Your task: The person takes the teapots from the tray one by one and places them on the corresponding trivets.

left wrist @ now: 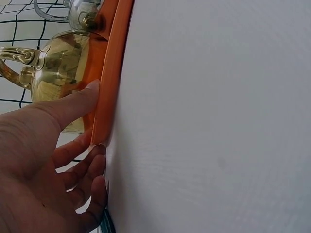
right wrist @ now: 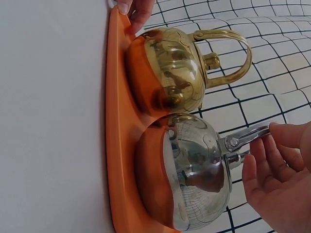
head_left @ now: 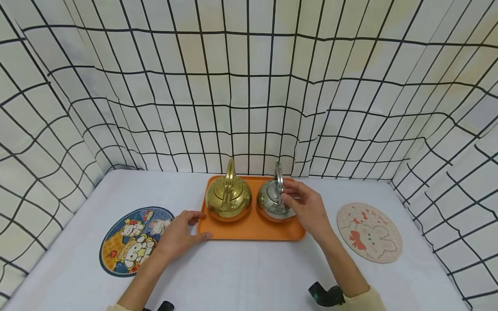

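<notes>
Right hand (head_left: 307, 207) pinched the silver kettle (head_left: 272, 201) handle; left hand (head_left: 180, 233), fingers relaxed, pressed the orange tray (head_left: 249, 231) rim

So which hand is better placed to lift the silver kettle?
The right hand: its fingers are already at the silver kettle handle. The left hand rests on the tray corner, beside the gold kettle.
</notes>
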The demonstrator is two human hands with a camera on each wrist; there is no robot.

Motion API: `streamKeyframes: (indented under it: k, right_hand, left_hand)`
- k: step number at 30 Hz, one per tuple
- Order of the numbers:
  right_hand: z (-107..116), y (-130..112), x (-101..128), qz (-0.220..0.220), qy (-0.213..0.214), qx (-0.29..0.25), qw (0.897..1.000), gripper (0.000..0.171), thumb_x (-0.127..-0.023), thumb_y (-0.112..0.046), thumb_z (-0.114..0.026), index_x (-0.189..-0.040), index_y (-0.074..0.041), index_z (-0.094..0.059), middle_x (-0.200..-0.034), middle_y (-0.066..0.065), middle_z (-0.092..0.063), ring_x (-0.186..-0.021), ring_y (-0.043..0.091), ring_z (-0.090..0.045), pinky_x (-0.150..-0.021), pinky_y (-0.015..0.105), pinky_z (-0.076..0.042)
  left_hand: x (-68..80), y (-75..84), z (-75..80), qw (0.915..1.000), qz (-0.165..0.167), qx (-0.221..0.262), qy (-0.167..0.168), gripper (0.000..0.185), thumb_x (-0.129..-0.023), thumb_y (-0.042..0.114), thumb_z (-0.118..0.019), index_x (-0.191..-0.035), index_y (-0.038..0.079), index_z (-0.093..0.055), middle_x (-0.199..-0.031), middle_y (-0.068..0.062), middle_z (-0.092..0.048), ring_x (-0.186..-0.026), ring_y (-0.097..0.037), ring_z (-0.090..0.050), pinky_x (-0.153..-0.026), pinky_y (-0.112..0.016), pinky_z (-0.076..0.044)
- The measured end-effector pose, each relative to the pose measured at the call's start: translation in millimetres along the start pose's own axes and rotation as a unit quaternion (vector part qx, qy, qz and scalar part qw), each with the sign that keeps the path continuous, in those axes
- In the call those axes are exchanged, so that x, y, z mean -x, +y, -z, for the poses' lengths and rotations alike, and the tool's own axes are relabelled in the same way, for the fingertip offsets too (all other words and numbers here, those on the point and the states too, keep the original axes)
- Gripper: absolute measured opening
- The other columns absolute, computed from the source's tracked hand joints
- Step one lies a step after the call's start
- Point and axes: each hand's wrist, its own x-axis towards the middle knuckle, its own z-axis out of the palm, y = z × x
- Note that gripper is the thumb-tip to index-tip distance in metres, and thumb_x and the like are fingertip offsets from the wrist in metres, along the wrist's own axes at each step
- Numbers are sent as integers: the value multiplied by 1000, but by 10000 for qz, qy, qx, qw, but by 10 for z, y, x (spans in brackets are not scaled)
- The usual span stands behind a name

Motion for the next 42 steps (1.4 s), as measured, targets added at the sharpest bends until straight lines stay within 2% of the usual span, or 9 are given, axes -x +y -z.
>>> streamKeyframes:
  k: [5, 13, 23, 31, 37, 42]
  right_hand:
    - [6, -1, -22, -118, 106, 111, 9998, 33, -99, -13, -72, -132, -12, -71, -115, 11, -72, -112, 23, -67, -105, 39, -57]
    - [7, -6, -27, -438, 35, -65, 9990, 32, -99, -15, -71, -131, -11, -71, -116, 12, -72, -109, 23, -67, -89, 16, -57]
    - [-2, -22, -37, -513, -34, -125, 9986, 34, -98, -13, -73, -132, -10, -70, -116, 13, -73, -103, 22, -68, -84, 15, -57]
    - [5, -3, -45, -525, 17, -213, 9984, 30, -98, -12, -72, -128, -9, -71, -114, 13, -71, -103, 22, -66, -86, 20, -59]
    - [54, 14, -40, -457, 65, -404, 9981, 33, -99, -13, -72, -131, -5, -69, -120, 16, -70, -110, 21, -65, -90, 11, -54]
    - [88, 4, -31, -351, 46, -357, 9987, 33, -100, -14, -71, -131, -4, -69, -121, 16, -70, -114, 21, -64, -99, 17, -55]
  left_hand:
    - [2, -10, -6, 10000, -5, 64, 31, 60, -86, 36, -86, -135, 8, -66, -128, -14, -67, -119, -33, -64, -102, -54, -53]
    - [5, -18, -11, 9999, 23, 138, -17, 59, -86, 36, -85, -135, 9, -66, -128, -13, -66, -120, -33, -64, -102, -54, -53]
    - [1, -20, -12, 9999, -7, 143, -18, 59, -87, 37, -85, -135, 9, -66, -127, -13, -66, -119, -33, -63, -102, -54, -53]
    - [-3, -37, -23, 9998, -28, 212, 0, 59, -87, 38, -85, -135, 10, -66, -127, -12, -66, -119, -33, -63, -102, -53, -53]
    - [-10, -54, -34, 9996, 6, 276, -36, 59, -87, 38, -85, -135, 10, -65, -128, -12, -66, -120, -32, -63, -103, -54, -53]
    - [-9, -58, -38, 9995, 40, 302, -46, 58, -87, 36, -85, -136, 10, -65, -127, -12, -65, -120, -32, -63, -102, -53, -53]
